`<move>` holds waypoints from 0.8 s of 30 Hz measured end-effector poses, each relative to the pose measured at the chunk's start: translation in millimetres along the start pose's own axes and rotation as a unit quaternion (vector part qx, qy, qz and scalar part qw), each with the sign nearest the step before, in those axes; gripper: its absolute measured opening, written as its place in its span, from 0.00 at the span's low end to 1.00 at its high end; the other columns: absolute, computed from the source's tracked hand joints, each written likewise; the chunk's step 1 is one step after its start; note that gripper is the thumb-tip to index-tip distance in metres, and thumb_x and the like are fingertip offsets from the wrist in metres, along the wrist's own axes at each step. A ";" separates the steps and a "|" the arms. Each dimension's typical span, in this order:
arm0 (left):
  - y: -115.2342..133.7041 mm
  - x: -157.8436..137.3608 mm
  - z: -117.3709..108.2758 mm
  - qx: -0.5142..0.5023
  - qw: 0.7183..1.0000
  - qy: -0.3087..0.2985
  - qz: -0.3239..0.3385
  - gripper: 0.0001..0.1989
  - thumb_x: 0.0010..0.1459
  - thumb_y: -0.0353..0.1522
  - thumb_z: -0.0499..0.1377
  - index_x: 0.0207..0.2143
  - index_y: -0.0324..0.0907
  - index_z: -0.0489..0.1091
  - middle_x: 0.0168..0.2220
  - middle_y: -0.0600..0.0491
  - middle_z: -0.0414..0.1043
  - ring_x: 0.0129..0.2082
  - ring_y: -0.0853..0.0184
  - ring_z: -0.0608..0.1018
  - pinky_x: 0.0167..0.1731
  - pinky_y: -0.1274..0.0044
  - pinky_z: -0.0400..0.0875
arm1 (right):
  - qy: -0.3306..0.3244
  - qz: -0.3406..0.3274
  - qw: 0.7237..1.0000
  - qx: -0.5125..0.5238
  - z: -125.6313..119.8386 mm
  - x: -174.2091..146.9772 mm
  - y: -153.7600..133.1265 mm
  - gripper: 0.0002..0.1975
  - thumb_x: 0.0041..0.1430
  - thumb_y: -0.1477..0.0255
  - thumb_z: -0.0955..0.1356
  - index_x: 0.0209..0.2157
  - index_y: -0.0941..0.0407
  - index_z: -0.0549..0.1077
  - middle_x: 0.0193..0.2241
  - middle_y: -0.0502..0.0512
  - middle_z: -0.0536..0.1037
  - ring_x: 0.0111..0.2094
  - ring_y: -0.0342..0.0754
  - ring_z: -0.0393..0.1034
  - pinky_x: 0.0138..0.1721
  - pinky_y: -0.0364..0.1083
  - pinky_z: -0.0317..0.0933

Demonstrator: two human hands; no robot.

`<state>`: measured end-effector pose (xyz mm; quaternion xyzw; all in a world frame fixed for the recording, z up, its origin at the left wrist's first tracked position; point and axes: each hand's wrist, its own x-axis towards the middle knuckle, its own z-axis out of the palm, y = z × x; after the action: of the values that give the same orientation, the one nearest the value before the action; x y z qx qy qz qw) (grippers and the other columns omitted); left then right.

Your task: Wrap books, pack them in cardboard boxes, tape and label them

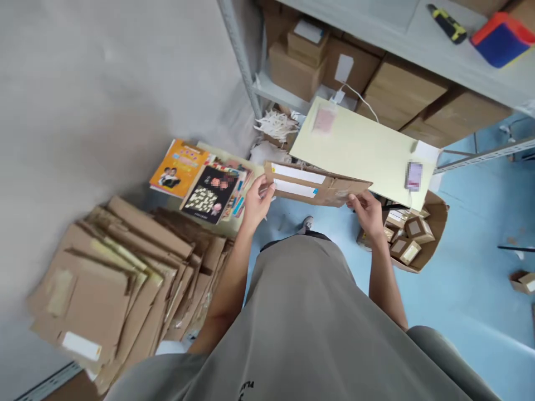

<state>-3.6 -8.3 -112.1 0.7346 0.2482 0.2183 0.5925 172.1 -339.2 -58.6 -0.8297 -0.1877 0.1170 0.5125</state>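
Observation:
Between my two hands is a flattened cardboard box [292, 192] with two white label strips and some clear tape on its right part. My left hand [257, 203] pinches its left end, thumb against the lower label. At the other end, my right hand [368, 210] grips the lower right corner between thumb and fingers. The cardboard is held up in front of my body, near the edge of a pale yellow table [359, 139]. Left of my left hand lie an orange book [179, 167] and a black-covered book [209, 192].
A tall stack of flattened cardboard [100, 295] leans at the left. Small boxes fill an open carton [437, 234] on the blue floor at right. A phone [413, 176] lies on the table. A metal shelf [368, 33] holds a utility knife [447, 24] and several cartons.

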 end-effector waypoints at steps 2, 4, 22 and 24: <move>-2.5 30.1 34.7 -0.014 0.999 -0.035 -0.010 0.29 0.68 0.60 0.71 0.48 0.45 0.78 0.49 0.45 0.87 0.54 0.54 0.89 0.61 0.62 0.88 | 0.012 0.005 1.000 -0.020 -23.7 22.8 18.7 0.37 0.64 0.29 0.73 0.31 0.51 0.78 0.33 0.55 0.82 0.36 0.53 0.80 0.41 0.53 0.80; -3.3 57.2 67.6 -0.030 0.997 -0.065 -0.017 0.28 0.64 0.59 0.74 0.44 0.45 0.77 0.47 0.47 0.87 0.54 0.55 0.89 0.62 0.61 0.88 | 0.012 0.014 0.999 -0.035 -44.9 43.7 35.4 0.37 0.64 0.29 0.73 0.34 0.51 0.82 0.35 0.56 0.82 0.38 0.54 0.80 0.44 0.55 0.82; -35.3 242.7 224.7 -0.021 0.979 -0.202 -0.027 0.21 0.75 0.51 0.67 0.54 0.46 0.73 0.56 0.42 0.85 0.63 0.53 0.87 0.71 0.59 0.81 | 0.110 0.115 0.983 -0.090 -82.8 178.0 116.5 0.33 0.74 0.33 0.67 0.44 0.50 0.78 0.44 0.60 0.81 0.44 0.56 0.83 0.45 0.58 0.85; -46.1 258.7 238.1 -0.015 0.975 -0.217 -0.037 0.20 0.76 0.50 0.66 0.56 0.46 0.73 0.58 0.42 0.84 0.66 0.53 0.85 0.73 0.58 0.79 | 0.129 0.136 0.977 -0.103 -77.9 187.4 122.3 0.34 0.72 0.32 0.68 0.43 0.50 0.78 0.48 0.63 0.81 0.46 0.58 0.83 0.47 0.60 0.86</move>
<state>340.1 -20.5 -198.5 0.7461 0.1374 0.0357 0.6506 394.7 -370.6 -133.5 -0.9038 -0.0161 0.0581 0.4236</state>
